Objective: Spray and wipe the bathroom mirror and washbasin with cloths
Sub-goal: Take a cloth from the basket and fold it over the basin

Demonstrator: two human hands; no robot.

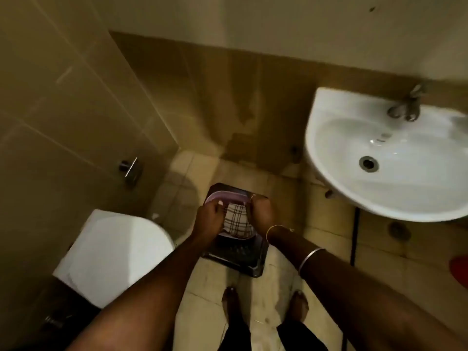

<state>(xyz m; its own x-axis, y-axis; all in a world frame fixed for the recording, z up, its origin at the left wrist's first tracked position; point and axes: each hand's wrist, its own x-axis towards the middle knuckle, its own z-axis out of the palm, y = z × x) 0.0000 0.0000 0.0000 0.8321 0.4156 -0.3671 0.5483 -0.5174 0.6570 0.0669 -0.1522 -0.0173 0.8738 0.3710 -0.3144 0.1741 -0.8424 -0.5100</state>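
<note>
I have both hands down at the cloth [236, 220], which lies bunched in a purple bowl [222, 193] on a dark crate [238, 262] on the floor, below the washbasin [329, 138] and to its left. The left hand [209, 219] has its fingers curled over the cloth's left edge. The right hand [263, 214] is curled over the right edge, so each seems to grip a side, though the picture is dim and soft there.

I take the step in hand to be picking up or wringing the cloth. To do it well I'd gather the cloth fully into both grips and lift it straight up over the bowl. If it is wet, I'd twist it there so any drips fall back in and not on the tiles. Then I'd carry it up and right to the washbasin without trailing a corner. I cannot tell whether the bowl holds water.

The cloth is pale with dark checked lines, and it is crumpled rather than folded. The washbasin is white and wall-mounted, with a metal tap [405, 107] at its back edge and an open drain [368, 163]. Its surface already shines. The mirror is out of view. A white toilet [114, 249] sits well left of the washbasin.
</note>
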